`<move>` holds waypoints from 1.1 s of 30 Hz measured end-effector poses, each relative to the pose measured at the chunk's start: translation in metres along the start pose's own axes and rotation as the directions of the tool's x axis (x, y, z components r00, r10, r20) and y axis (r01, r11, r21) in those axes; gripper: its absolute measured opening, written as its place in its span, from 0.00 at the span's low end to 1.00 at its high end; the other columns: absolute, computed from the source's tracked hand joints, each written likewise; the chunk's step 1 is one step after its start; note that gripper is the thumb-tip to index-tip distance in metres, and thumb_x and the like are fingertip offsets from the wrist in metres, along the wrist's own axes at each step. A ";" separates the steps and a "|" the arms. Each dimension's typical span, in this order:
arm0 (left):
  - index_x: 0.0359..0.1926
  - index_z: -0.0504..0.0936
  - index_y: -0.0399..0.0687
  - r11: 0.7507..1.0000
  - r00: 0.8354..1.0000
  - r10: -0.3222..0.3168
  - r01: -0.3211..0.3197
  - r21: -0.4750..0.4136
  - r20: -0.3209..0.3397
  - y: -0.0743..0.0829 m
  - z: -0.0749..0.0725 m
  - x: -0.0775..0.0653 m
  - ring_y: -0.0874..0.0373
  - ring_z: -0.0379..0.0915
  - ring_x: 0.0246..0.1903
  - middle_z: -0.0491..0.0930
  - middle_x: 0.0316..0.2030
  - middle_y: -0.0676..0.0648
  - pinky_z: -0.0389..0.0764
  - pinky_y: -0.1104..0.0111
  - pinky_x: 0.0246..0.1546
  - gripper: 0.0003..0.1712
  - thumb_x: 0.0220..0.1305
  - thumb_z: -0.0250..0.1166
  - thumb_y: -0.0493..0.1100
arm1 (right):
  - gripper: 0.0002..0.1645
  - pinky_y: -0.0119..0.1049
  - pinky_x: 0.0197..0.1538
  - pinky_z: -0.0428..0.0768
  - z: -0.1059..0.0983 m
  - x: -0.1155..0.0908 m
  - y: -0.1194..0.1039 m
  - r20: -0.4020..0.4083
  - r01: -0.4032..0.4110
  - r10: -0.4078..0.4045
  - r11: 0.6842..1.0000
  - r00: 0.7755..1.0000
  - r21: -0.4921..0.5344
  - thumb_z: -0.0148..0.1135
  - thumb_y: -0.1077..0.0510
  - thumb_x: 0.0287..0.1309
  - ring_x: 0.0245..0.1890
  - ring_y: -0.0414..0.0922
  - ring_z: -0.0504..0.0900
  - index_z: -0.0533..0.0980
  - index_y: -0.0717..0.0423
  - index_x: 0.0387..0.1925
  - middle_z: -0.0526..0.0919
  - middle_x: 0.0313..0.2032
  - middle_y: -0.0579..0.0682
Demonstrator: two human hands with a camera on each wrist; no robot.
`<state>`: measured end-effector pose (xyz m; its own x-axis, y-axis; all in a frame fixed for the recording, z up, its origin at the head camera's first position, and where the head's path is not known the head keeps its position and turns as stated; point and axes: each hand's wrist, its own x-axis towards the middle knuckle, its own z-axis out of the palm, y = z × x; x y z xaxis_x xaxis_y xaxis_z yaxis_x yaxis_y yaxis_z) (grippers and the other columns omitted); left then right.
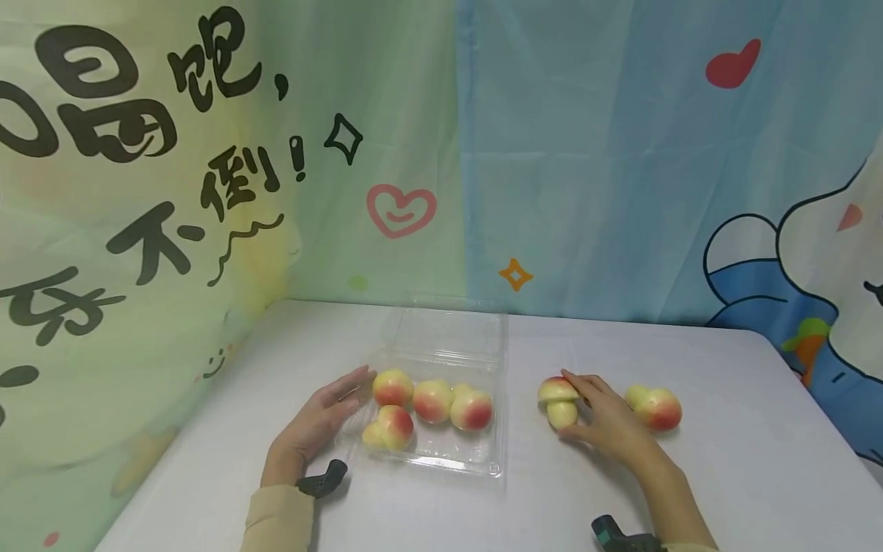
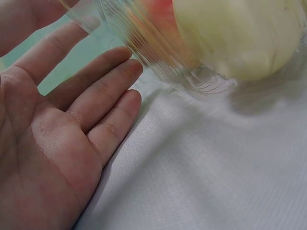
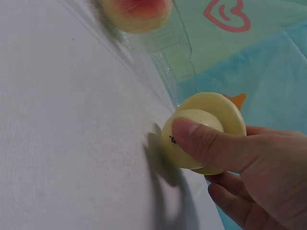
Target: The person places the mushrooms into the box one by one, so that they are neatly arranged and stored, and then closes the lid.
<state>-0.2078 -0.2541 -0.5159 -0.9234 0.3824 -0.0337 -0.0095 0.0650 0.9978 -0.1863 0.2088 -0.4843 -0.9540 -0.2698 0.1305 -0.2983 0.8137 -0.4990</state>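
My right hand [image 1: 610, 425] pinches a toy mushroom [image 1: 560, 414] with a red-and-yellow cap and a pale yellow stem. In the right wrist view the thumb presses on the end of the stem, and the mushroom [image 3: 218, 108] is tilted close over the table, its shadow beside it. To the left lies a clear plastic box [image 1: 448, 462] with its lid folded back and several similar mushrooms [image 1: 395, 427] inside. Beside the box's left wall is my left hand [image 1: 320, 422]; its fingers are extended, fingertips right at the clear plastic in the left wrist view.
Another mushroom [image 1: 658, 410] lies on the white table [image 1: 552, 498], just right of my right hand. The lid [image 1: 451, 326] reaches back toward the printed curtain [image 1: 586, 153] behind the table. A second curtain closes off the left side.
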 end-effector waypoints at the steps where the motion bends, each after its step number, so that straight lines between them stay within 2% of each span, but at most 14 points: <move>1: 0.71 0.59 0.50 1.000 1.000 0.001 -0.001 -0.003 0.003 0.000 0.000 0.000 0.46 0.45 0.73 0.58 0.71 0.44 0.39 0.45 0.71 0.34 0.66 0.55 0.35 | 0.54 0.58 0.56 0.74 0.000 0.000 0.000 -0.004 0.003 -0.003 1.000 1.000 0.007 0.77 0.49 0.39 0.53 0.59 0.77 0.62 0.59 0.67 0.73 0.55 0.59; 11: 0.71 0.60 0.52 1.000 1.000 -0.010 0.010 0.007 -0.015 0.001 0.001 0.000 0.47 0.43 0.74 0.59 0.71 0.46 0.39 0.45 0.71 0.34 0.65 0.56 0.36 | 0.55 0.53 0.54 0.77 -0.005 0.000 -0.007 -0.028 0.011 -0.009 0.998 1.000 0.057 0.76 0.50 0.40 0.51 0.58 0.78 0.61 0.60 0.68 0.72 0.55 0.59; 19: 0.71 0.59 0.51 1.000 1.000 -0.006 0.006 0.012 -0.010 0.001 0.001 -0.001 0.46 0.44 0.73 0.59 0.71 0.45 0.39 0.44 0.71 0.34 0.65 0.56 0.36 | 0.52 0.46 0.56 0.77 -0.006 0.001 -0.011 -0.053 0.046 -0.041 0.993 0.998 0.111 0.77 0.55 0.40 0.55 0.55 0.76 0.61 0.61 0.67 0.71 0.57 0.58; 33: 0.71 0.61 0.53 0.999 1.000 -0.010 0.011 0.037 -0.022 0.001 0.000 -0.001 0.48 0.43 0.74 0.60 0.70 0.46 0.40 0.44 0.71 0.34 0.64 0.57 0.37 | 0.51 0.43 0.57 0.76 -0.016 -0.001 -0.034 -0.111 0.108 -0.092 0.983 0.990 0.148 0.76 0.57 0.41 0.57 0.50 0.74 0.62 0.60 0.66 0.70 0.57 0.54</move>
<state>-0.2070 -0.2540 -0.5148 -0.9315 0.3614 -0.0421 -0.0049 0.1033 0.9946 -0.1760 0.1897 -0.4541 -0.9200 -0.2843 0.2699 -0.3917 0.6948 -0.6032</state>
